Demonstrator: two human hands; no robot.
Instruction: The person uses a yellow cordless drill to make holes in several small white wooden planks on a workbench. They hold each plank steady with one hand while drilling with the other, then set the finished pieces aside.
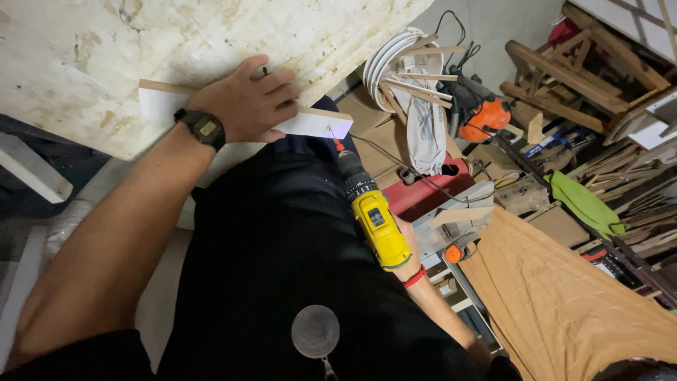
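Head view shows the right hand (407, 255) clamped on the yellow drill (374, 212), bit tip meeting the near end of the white strip (314, 125), whose long axis runs away under the flat, pressing left hand (247, 102).

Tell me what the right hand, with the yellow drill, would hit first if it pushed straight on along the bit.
The right hand points the yellow drill up toward the white strip that the left hand presses to the board. The bit's tip looks already at the strip's end, so it probably meets that first.
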